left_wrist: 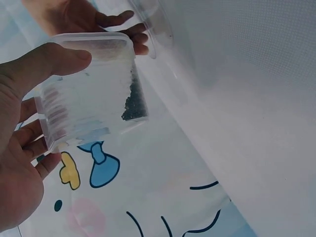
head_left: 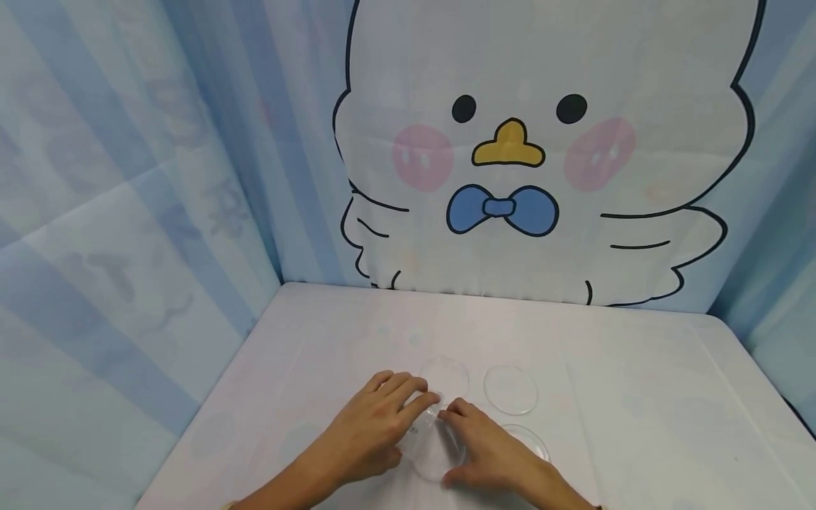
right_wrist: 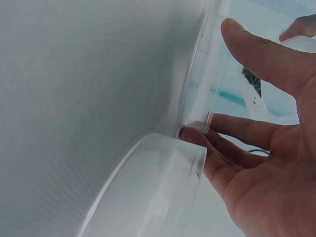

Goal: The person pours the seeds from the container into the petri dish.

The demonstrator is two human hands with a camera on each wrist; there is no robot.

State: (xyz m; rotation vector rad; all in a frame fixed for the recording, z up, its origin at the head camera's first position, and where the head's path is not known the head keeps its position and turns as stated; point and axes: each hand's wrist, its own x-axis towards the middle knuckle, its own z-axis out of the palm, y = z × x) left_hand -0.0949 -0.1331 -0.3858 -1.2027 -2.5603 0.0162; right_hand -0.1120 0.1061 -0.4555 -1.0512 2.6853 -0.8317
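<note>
My left hand (head_left: 376,421) grips a clear plastic tub (left_wrist: 89,94), thumb on one side and fingers on the other. Dark granules (left_wrist: 135,103) lie gathered in the part of the tub towards the table. In the head view the tub is mostly hidden behind that hand, close over a clear petri dish (head_left: 435,460). Across this dish spans my right hand (head_left: 487,450), its thumb at one edge and fingertips at the opposite edge. The same dish (right_wrist: 200,91) stands between thumb and fingers in the right wrist view.
Beyond the hands, two more clear round dishes lie on the white table, one at the far left (head_left: 445,379) and one at the far right (head_left: 511,390). Another dish (head_left: 532,440) is partly covered by the right hand. A curtain (head_left: 510,262) with a cartoon bird hangs behind the table.
</note>
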